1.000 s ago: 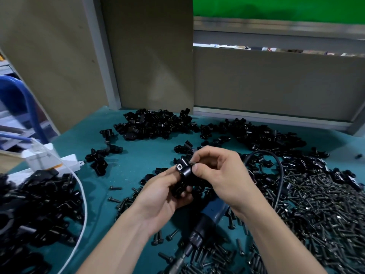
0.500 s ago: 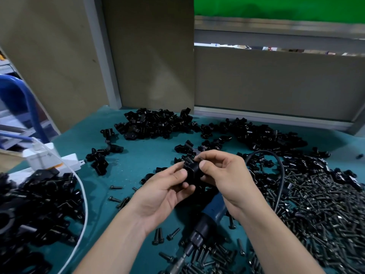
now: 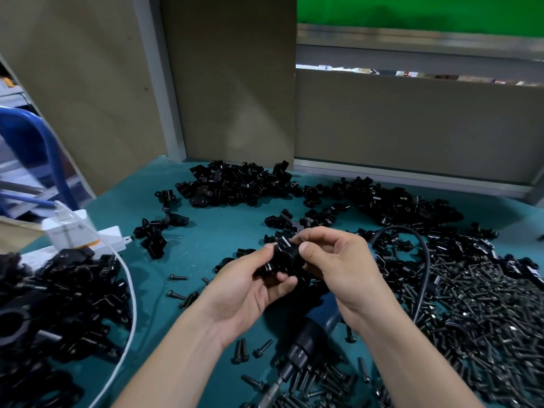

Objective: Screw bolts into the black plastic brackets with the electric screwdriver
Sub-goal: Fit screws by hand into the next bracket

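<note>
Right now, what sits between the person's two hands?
A bracket, pinched from both sides by the left hand and the right hand, as the head view shows.

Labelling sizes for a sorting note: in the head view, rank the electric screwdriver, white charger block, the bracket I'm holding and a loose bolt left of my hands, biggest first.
1. electric screwdriver.
2. white charger block and held bracket look alike; fingers cover part of the bracket, so unranked.
3. loose bolt.

Bolt heap (image 3: 471,313) blocks right; bare mat (image 3: 212,231) centre-left.
</note>
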Available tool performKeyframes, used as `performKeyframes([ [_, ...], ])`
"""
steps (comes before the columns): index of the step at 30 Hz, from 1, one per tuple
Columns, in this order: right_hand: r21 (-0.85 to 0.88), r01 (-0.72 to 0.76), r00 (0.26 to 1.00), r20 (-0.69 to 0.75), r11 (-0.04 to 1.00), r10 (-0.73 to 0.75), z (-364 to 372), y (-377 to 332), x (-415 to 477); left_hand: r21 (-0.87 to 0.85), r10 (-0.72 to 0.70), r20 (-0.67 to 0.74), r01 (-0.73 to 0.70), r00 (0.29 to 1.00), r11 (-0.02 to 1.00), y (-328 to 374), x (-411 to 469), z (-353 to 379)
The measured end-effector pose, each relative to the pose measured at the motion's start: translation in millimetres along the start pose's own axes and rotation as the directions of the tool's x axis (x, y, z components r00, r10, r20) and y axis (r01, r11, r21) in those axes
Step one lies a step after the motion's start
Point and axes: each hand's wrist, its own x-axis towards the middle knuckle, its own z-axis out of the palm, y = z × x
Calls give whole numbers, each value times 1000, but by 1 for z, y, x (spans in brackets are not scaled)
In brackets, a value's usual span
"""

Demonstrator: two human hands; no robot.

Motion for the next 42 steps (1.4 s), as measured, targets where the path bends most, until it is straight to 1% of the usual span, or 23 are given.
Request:
performKeyframes([
  [3,-115,9,1000,-24,993,-12,1,-1,0,11,15,-1,-15,1000,1000,2,-1,0],
  [6,-206,28,998,-48,978,-39,3,-3,-1,69,54,49,-57,997,996,3,-2,0],
  [9,-222,30,994,-98,975,-53,5,-3,-2,112,90,70,-97,994,989,1,-1,2],
  [13,-270,56,984,-149,961,-99,8,-1,-5,168,123,55,-130,991,977,0,-2,3],
  [16,-309,63,983,-144,949,-112,10,-1,-6,191,136,48,-143,990,971,1,-2,1],
  [18,-329,71,983,-137,942,-122,10,-2,-7,195,143,16,-143,990,970,1,-1,1],
  [22,-391,153,962,-151,908,-227,7,-6,-8,260,170,-33,-156,985,953,2,-1,-1],
  [23,-404,162,965,-127,900,-231,6,-7,-8,288,179,-32,-163,983,944,3,-1,-2],
  [25,-404,145,981,-61,903,-185,4,-10,-9,357,196,-20,-176,980,918,3,-2,-2],
  [27,-390,127,988,-35,912,-153,2,-11,-9,415,216,-15,-190,976,890,1,-1,-3],
  [31,-437,115,988,-43,892,-149,-1,-13,-8,504,316,-34,-257,948,825,0,-1,0],
  [36,-496,129,976,-89,859,-198,0,-14,-8,598,454,-29,-349,891,722,-2,0,-1],
  [40,-498,147,968,-107,855,-229,3,-14,-12,639,515,-10,-391,857,663,-4,0,-3],
  [42,-477,145,974,-86,867,-210,2,-15,-12,661,545,0,-409,838,630,-2,0,-4],
])
